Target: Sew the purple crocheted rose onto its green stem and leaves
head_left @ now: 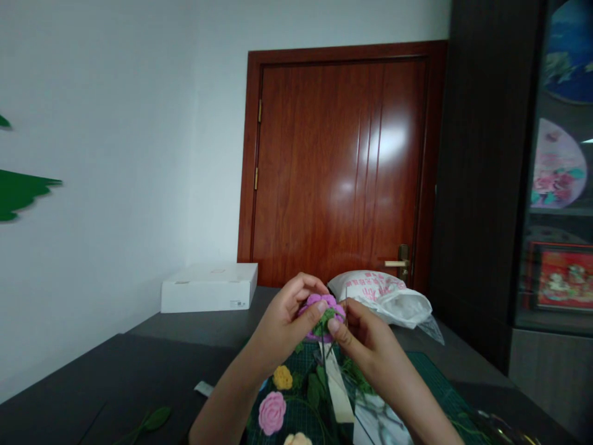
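Note:
A purple crocheted flower (pixel 314 301) with a green base (pixel 323 322) is held up above the table between both hands, its green side facing me. My left hand (pixel 299 309) grips it from the left, thumb across the petals. From the right, my right hand (pixel 354 324) pinches it, thumb on the green part. A thin dark stem (pixel 325 377) hangs down from the flower. Beside my right fingers a thin dark sliver stands upright; I cannot tell what it is. Below lie a pink crocheted rose (pixel 272 413), a small yellow flower (pixel 282 377) and a cream flower (pixel 298 439).
A green cutting mat (pixel 428 377) covers part of the dark table (pixel 185 358). Green leaves (pixel 314 389) and a cream strip (pixel 340 395) lie on it. Farther back are a white box (pixel 208 290) and a white plastic bag (pixel 370 287). At the left lies a loose leaf (pixel 156 419).

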The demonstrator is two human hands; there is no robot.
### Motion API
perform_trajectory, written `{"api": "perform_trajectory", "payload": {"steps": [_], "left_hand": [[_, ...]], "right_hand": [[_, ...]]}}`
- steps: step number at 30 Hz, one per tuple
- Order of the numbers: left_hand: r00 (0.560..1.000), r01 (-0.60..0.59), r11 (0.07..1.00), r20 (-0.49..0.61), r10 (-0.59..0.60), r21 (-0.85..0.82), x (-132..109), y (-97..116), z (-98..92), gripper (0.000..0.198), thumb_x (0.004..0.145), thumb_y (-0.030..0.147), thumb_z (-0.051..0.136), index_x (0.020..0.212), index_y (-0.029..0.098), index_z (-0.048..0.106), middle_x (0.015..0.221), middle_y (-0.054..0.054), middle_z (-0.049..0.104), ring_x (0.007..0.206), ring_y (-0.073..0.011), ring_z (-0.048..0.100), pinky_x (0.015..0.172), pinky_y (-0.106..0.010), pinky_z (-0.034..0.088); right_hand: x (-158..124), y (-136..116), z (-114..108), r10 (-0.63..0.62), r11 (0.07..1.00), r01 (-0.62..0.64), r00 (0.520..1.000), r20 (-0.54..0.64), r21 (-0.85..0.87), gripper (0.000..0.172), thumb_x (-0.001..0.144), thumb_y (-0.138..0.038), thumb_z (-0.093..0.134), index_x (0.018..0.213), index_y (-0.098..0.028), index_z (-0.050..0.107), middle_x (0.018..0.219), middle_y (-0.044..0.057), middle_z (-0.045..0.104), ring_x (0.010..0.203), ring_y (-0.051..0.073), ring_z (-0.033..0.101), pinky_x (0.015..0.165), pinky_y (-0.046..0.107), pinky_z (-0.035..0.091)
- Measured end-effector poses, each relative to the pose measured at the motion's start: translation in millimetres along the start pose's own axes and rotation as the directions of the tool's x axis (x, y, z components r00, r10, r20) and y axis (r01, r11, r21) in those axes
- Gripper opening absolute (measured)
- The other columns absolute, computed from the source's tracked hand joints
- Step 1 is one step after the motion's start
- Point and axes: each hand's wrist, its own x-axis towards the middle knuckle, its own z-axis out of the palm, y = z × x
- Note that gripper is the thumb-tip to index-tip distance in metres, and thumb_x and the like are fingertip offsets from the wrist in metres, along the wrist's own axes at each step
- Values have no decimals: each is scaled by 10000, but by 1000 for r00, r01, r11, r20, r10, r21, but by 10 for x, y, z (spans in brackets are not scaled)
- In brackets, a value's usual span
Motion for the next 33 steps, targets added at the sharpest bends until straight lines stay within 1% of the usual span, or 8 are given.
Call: {"api": "perform_trajectory", "payload": {"steps": [7,14,19,22,25,28,30,33], "left_hand": [[998,47,997,37,-45,-63,-5,40,-53,196,913,223,633,1101,194,585,1042,-44,665,982,-160,626,831,-255,487],[993,91,991,84,-83,-97,-29,102,-61,161,870,241,666,1016,174,663,972,-47,635,784,-149,613,590,-235,545],[992,109,992,-49,-113,-64,-17,65,17,131,822,193,678,947,158,664,877,-36,652,724,-139,598,573,-225,492],[982,115,993,-148,-115,-5,-5,36,20,107,803,175,668,908,154,660,878,-39,663,681,-134,586,557,-227,456],[977,111,994,-187,-107,9,-6,47,9,95,803,169,665,897,160,656,903,-44,679,686,-132,586,557,-222,432],[972,109,994,-211,-107,-3,-17,87,13,101,821,198,670,912,161,648,916,-42,680,664,-117,566,530,-205,406],[968,92,996,-235,-91,-6,-27,110,24,109,824,201,674,917,160,636,894,-32,669,658,-111,553,524,-196,402],[962,57,998,-266,-59,-13,-47,128,44,117,833,199,675,921,163,608,870,-20,658,651,-104,537,530,-191,410]], "right_hand": [[31,105,-34,-40,998,38,998,-51,-50,254,937,-439,549,862,-198,523,731,-25,471,644,139,434,583,256,347],[19,71,-13,-84,992,76,993,-81,-96,226,936,-408,565,866,-194,545,718,-27,489,620,130,444,569,246,359],[-25,-12,-12,-51,995,47,998,-47,-85,230,954,-407,545,896,-187,579,736,-5,552,654,143,520,590,246,405],[-53,-81,-99,-40,991,28,995,-88,-135,230,988,-371,479,960,-188,616,714,-4,566,608,140,530,555,246,403],[-66,-161,-189,-171,943,117,974,-150,-313,230,992,-280,461,954,-201,674,699,-1,575,588,139,542,568,259,414],[-78,-216,-222,-362,842,271,925,-116,-467,200,955,-185,514,931,-227,709,718,1,598,632,144,590,625,268,448],[-95,-225,-212,-412,810,314,906,-99,-495,184,940,-156,540,972,-239,701,723,-6,611,617,139,609,619,263,466],[-135,-225,-175,-427,804,289,889,-165,-520,98,927,-171,589,959,-236,655,707,-22,612,542,122,592,546,245,463]]}}
